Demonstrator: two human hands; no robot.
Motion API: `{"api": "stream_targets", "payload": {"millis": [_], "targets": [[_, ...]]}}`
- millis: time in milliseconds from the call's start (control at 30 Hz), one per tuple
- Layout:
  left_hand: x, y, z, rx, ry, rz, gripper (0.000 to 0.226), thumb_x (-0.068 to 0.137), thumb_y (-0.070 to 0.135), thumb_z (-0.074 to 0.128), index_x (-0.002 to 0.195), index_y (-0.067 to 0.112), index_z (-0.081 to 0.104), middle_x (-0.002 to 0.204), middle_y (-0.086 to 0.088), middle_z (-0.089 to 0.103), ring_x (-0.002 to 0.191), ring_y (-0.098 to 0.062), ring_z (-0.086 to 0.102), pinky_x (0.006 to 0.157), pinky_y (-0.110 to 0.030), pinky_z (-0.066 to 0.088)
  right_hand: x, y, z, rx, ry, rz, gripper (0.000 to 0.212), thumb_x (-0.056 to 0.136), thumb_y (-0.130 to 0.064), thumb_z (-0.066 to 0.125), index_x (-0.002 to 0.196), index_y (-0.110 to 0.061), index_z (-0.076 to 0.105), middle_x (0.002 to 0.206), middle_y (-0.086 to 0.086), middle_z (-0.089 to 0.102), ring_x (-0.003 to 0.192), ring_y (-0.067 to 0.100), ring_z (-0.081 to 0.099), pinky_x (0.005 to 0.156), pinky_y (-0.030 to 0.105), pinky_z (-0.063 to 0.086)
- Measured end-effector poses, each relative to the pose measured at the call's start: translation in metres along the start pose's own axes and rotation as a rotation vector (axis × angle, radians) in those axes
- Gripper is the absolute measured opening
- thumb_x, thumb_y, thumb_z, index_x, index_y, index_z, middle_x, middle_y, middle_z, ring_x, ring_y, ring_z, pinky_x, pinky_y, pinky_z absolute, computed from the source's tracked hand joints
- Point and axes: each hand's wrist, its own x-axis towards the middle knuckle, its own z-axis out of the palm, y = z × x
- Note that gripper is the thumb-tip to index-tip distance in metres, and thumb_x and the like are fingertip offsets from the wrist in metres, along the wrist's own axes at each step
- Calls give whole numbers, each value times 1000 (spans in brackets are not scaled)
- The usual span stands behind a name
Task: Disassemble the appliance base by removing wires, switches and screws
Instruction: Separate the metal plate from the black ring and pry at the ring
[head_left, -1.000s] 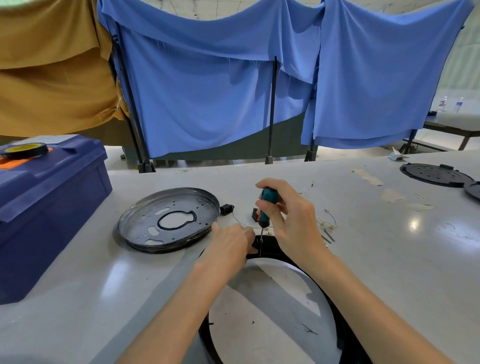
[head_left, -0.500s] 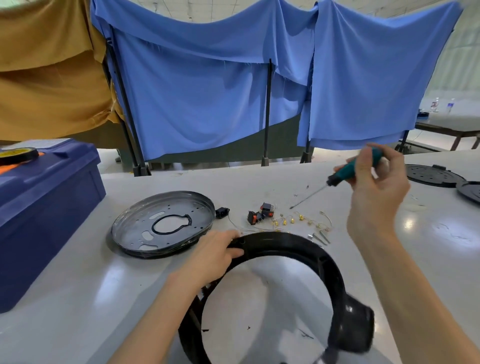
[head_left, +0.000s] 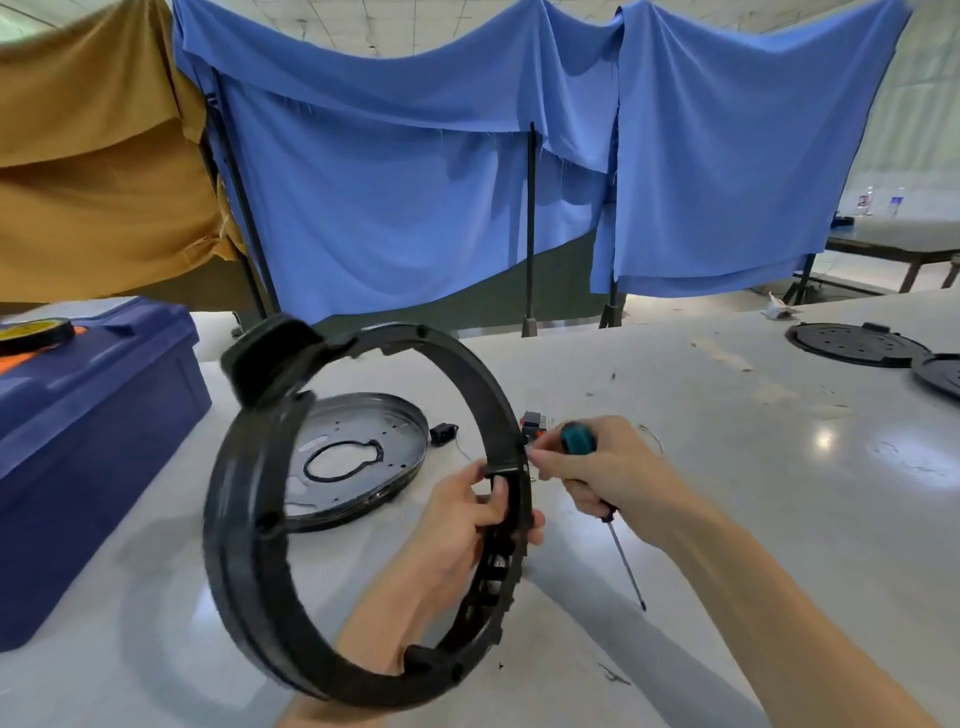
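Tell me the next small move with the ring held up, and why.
Probably turn the screwdriver so its tip faces the black ring: the left hand grips it upright off the table, while the right hand holds the tool tip-down, pointing away from the rim.

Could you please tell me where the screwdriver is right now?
Head view, right of centre: the right hand grips the screwdriver, shaft angled down over the table, beside the black ring held by the left hand.

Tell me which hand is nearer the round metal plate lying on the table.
Left. The left hand grips the black ring just right of the metal plate; the right hand, holding the screwdriver, is farther right.
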Motion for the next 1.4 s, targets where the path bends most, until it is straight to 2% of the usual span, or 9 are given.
{"api": "stream_targets", "payload": {"millis": [67, 133, 267, 433, 567, 733, 967, 1200, 1400], "targets": [[0, -5, 6, -97, -21, -6, 20, 90, 12, 54, 107, 1, 53, 70, -21, 66, 61, -31, 65, 80, -52, 54, -3, -3, 3, 39, 0, -38, 16, 91, -13, 67, 77, -4, 65, 50, 1, 53, 38, 13, 33, 38, 23, 27], [-2, -11, 8, -210, -33, -22, 28, 82, 15, 59, 103, -2, 50, 68, -20, 64, 58, -31, 65, 93, -59, 47, -2, -9, 3, 175, 138, -128, 21, 91, -17, 66, 72, -6, 63, 59, 9, 55, 38, 16, 37, 39, 25, 32], [-3, -19, 9, -350, -38, -90, 7, 92, -1, 49, 99, -2, 50, 67, -20, 62, 58, -34, 65, 96, -62, 43, -2, -19, -9, 421, 524, -256, 28, 93, -24, 60, 75, -4, 66, 62, 10, 67, 54, 26, 64, 58, 35, 58], [-1, -24, 4, -467, 13, -179, 20, 94, -12, 37, 86, -1, 51, 60, -17, 57, 53, -32, 62, 88, -59, 50, -8, -20, -18, 527, 765, -247, 44, 83, -44, 61, 49, -15, 61, 49, 5, 61, 35, 18, 49, 34, 18, 32], [-3, -28, 4, -453, 51, -219, 14, 93, -12, 39, 87, -3, 49, 55, -16, 56, 51, -33, 64, 105, -61, 34, -6, -15, -11, 500, 762, -239, 40, 86, -39, 63, 58, -10, 56, 46, 4, 59, 32, 15, 45, 32, 16, 30], [-3, -27, 7, -394, 79, -192, 12, 95, -8, 41, 90, -2, 49, 60, -17, 58, 55, -32, 66, 102, -59, 39, -6, -10, 0, 406, 715, -292, 41, 89, -35, 64, 58, -10, 57, 48, 1, 59, 34, 15, 46, 33, 19, 35], [-8, -21, 12, -348, 88, -183, 9, 96, -6, 42, 93, -2, 50, 60, -16, 60, 58, -33, 67, 79, -48, 57, -6, -8, 5, 330, 707, -346, 40, 91, -33, 64, 64, -5, 56, 46, -2, 57, 32, 13, 46, 33, 16, 34], [-9, -19, 13, -352, 152, -178, 13, 96, -8, 41, 100, -1, 51, 58, -15, 61, 57, -32, 67, 79, -48, 56, -9, -8, 10, 242, 710, -434, 38, 85, -40, 63, 60, -13, 54, 46, -2, 55, 34, 12, 49, 33, 19, 37], [-7, -21, 16, -362, 209, -180, 9, 96, -1, 46, 94, 2, 54, 56, -15, 63, 63, -38, 68, 61, -40, 60, -11, -7, 15, 159, 698, -526, 40, 77, -51, 62, 61, -15, 56, 50, -4, 57, 40, 7, 56, 35, 18, 40]]}}
